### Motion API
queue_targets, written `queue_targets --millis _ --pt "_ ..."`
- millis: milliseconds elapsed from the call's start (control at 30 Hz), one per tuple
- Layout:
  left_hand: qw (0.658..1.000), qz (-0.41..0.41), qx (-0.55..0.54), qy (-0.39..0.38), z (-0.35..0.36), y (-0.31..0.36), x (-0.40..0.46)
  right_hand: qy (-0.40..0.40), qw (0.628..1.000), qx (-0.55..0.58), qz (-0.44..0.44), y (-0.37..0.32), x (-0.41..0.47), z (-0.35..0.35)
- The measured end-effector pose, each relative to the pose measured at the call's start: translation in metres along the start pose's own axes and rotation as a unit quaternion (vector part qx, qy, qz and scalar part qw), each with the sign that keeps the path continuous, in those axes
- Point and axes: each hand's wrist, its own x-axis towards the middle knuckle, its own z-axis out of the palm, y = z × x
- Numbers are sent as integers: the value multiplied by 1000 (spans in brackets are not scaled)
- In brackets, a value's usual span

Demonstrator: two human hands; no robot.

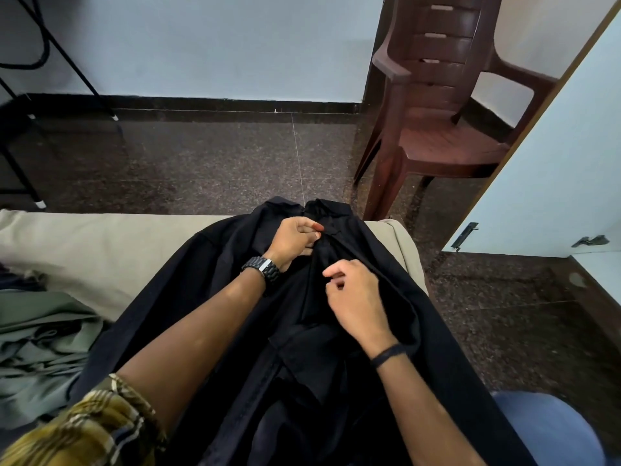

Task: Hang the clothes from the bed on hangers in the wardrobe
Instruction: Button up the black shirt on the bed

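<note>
I had both hands on a black shirt (235, 297) spread over the bed (100, 240).

Nearest me, at 7 o'clock, my rolled plaid sleeve (97, 422) showed yellow and olive checks, and at 8 o'clock soft grey-green clothes (43, 338) lay rumpled on the beige, matte bed cover. The shirt was smooth, dark woven cloth, lying collar-away along the middle of the frame toward 12 o'clock, draped over the bed's edge at 5 o'clock. My right hand (356, 297), a thin black band on its wrist, was curled with thumb and forefinger pinching the front placket. Just beyond it, my left hand (292, 242), wearing a black link watch (263, 269), pinched the cloth below the collar, fingers bent. Farther off lay speckled dark stone floor (218, 163), and at 1 o'clock stood a glossy brown moulded plastic chair (440, 129) with a slatted back.
</note>
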Motion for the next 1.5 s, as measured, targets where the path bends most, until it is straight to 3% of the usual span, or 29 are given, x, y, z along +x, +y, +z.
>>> queue_targets --millis 133,333,467,600,733,900,1267,1500 --pt "999 15 28 25 -1 -10 -4 -2 996 -77 50 15 -10 25" --pt "993 44 110 -15 -2 -23 -16 38 990 -127 44 27 -12 31" --pt "955 138 261 41 5 -21 -32 9 985 -163 58 31 -8 30" --pt "912 246 319 73 18 -28 -61 23 987 -151 49 34 -6 28" --pt "945 152 288 23 24 -40 -73 52 993 -87 64 42 -4 26" --pt "957 69 279 50 22 -58 -73 87 994 -8 62 50 -7 27" --pt "929 105 353 48 28 -56 -73 93 991 59 81 54 -6 25" --pt "914 95 390 63 33 -56 -81 51 995 -54 68 52 -9 30"
